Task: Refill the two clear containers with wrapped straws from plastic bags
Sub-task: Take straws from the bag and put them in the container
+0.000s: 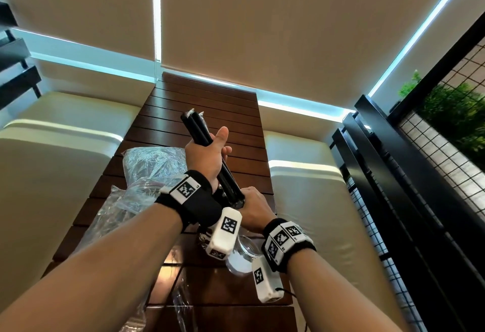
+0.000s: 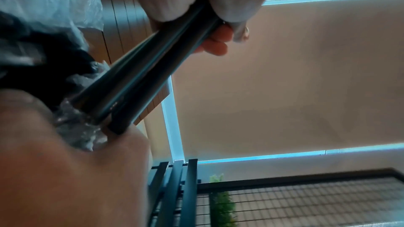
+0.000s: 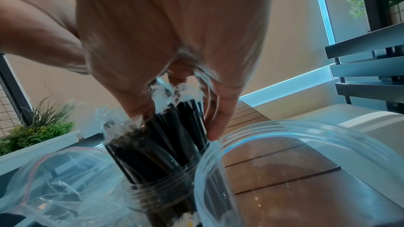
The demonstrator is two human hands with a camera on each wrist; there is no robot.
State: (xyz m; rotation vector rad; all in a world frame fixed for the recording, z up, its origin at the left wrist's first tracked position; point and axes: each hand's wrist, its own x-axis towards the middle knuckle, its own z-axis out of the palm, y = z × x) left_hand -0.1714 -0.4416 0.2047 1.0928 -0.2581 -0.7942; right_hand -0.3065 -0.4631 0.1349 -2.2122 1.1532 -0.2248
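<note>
Trouble here would most likely come from the slippery wrappers: the left hand (image 1: 207,155) is wrapped round the middle of a small bundle of black wrapped straws (image 1: 195,127), thumb raised, while the right hand (image 1: 253,207) closes on the bundle's lower end; if either grip eases, a straw could slide out and drop onto the slatted wooden table (image 1: 204,100) or between the jars. A second risk, in my judgement, is at the mouth of the fuller clear container (image 3: 157,194); it is already crowded with upright straws, so pushing more in at a slant could snag their crimped tops or tip the jar against the empty clear container (image 3: 284,137) just beside it. Only the right wrist view shows this: both jars, one packed and one bare, the right hand's fingers (image 3: 218,123) reaching down round the standing straws, and an opened zip bag (image 3: 54,179) beside them. The head view hides the fuller jar behind the wrists and shows only a glimpse of clear rim, yet it alone shows the bundle's whole length and the plastic bags (image 1: 149,161) lying to the left. The left wrist view adds the close pinch on the straws; it is blurred.
</note>
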